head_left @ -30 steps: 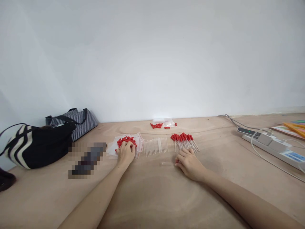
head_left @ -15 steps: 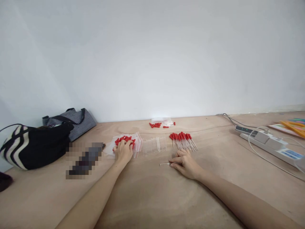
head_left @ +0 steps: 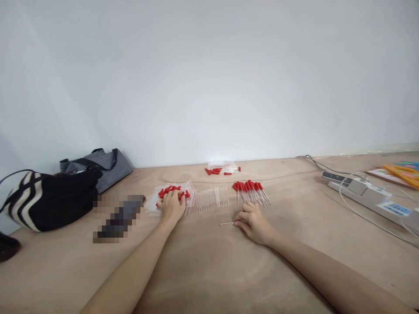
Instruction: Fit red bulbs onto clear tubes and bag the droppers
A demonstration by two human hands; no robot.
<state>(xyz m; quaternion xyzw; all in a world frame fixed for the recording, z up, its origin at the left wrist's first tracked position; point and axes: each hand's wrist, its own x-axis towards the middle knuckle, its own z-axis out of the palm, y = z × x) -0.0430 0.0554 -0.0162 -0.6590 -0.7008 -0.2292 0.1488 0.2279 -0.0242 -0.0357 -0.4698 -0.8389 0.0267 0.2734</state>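
Note:
My left hand [head_left: 173, 206] rests over a pile of red rubber bulbs [head_left: 169, 189] on a clear zip bag [head_left: 190, 192]. Its fingers are apart and bent down among the bulbs; the fingertips are partly hidden. Between the thumb and fingers of my right hand [head_left: 253, 221] is a thin clear dropper tube [head_left: 226, 224], its bare end pointing left, low over the table. A row of clear tubes [head_left: 212, 198] lies between my hands. Just beyond my right hand lie several droppers with red bulbs fitted [head_left: 250, 187], side by side.
More red bulbs [head_left: 214, 171] lie by another clear bag [head_left: 225, 165] near the wall. To the left are a black bag [head_left: 65, 200], a striped bag [head_left: 114, 170] and a blurred dark object [head_left: 119, 220]. A power strip [head_left: 369, 198] with cables stands right.
My left hand has shifted slightly among the red bulbs, and some bulbs at its right side have moved. My right hand keeps hold of the tube, its angle slightly changed.

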